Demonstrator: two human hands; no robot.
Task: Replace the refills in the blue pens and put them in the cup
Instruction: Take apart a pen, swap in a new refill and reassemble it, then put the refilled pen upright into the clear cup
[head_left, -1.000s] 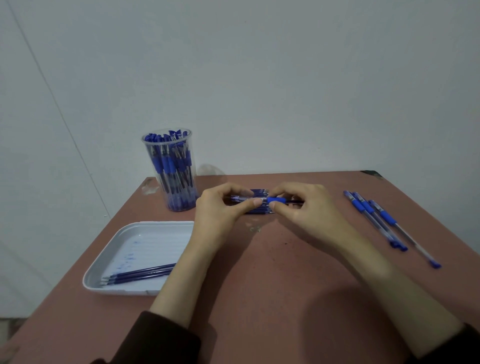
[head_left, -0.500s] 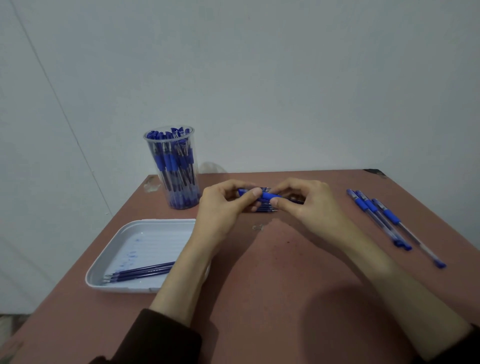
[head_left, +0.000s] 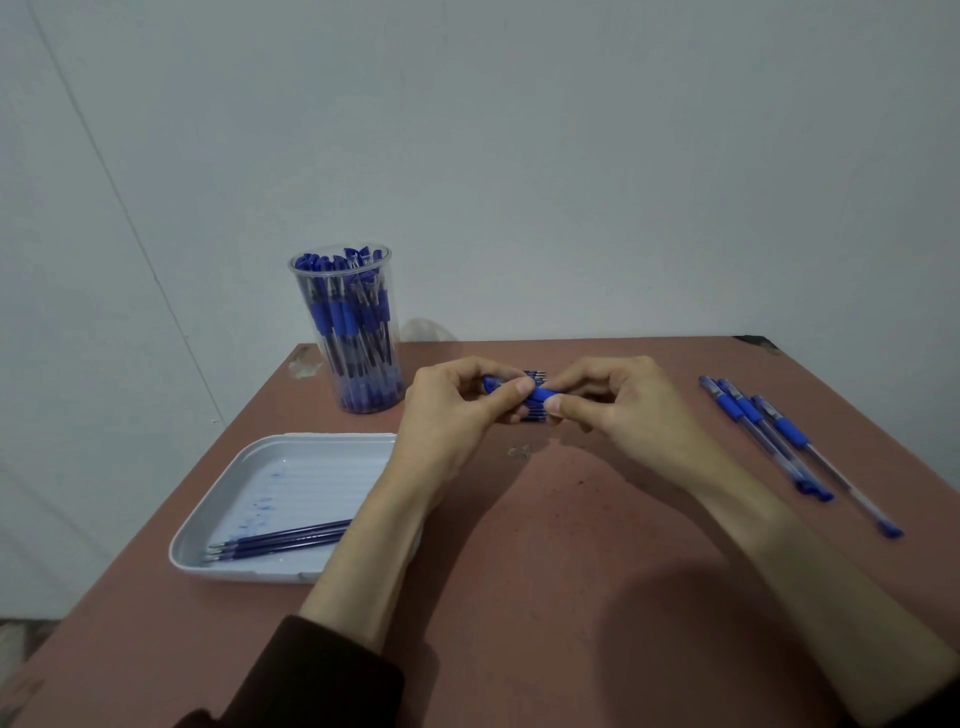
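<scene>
Two hands grasp one blue pen over the table's far centre.

Left hand (head_left: 457, 415) and right hand (head_left: 618, 405) each pinch the pen (head_left: 540, 394) between curled thumb and fingers, holding its opaque blue section just above a flat refill bundle (head_left: 535, 413) lying on the matte reddish table (head_left: 571, 571). A clear cylindrical plastic cup (head_left: 358, 338), packed with upright blue pens, stands at the far left. A white, ink-spotted tray (head_left: 249, 478) with rounded corners holds slim, dark-blue loose refills (head_left: 280, 540). Three clear-barrelled pens (head_left: 769, 431) lie side by side at the right.

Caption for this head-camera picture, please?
Left hand and right hand grip one blue pen near the cup and tray.
</scene>
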